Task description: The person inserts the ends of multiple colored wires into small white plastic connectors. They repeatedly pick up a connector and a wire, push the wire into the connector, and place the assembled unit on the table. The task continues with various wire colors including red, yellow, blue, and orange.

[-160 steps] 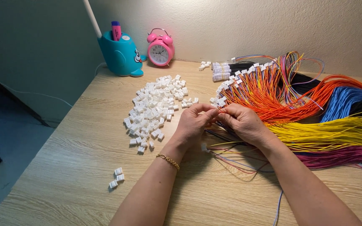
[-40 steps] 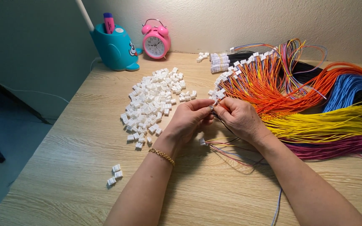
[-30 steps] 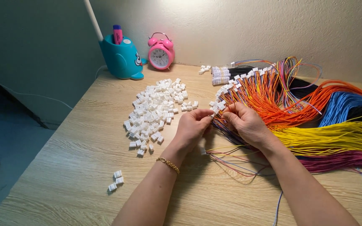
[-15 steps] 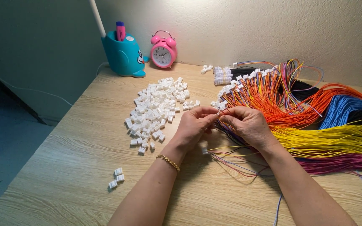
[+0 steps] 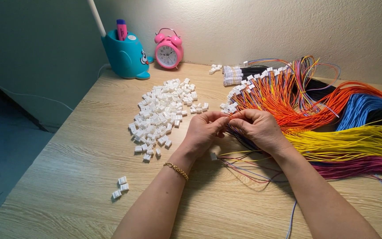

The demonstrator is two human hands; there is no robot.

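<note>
Head view: left hand (image 5: 202, 132) and right hand (image 5: 257, 128) still pinch orange wire (image 5: 231, 116); connectors (image 5: 162, 115) unmoved on tabletop (image 5: 76, 177).

Thin orange wire (image 5: 234, 116) pinched btwn both hands, mid-desk.

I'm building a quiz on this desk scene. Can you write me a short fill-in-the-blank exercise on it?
1. The alarm clock by the wall is ____ in colour.
2. The heap of small white connectors lies on the wooden ____.
3. A gold bracelet sits on the ____ wrist.
4. Both hands meet at a thin ____ wire.

Missing words: pink; desk; left; orange
</note>
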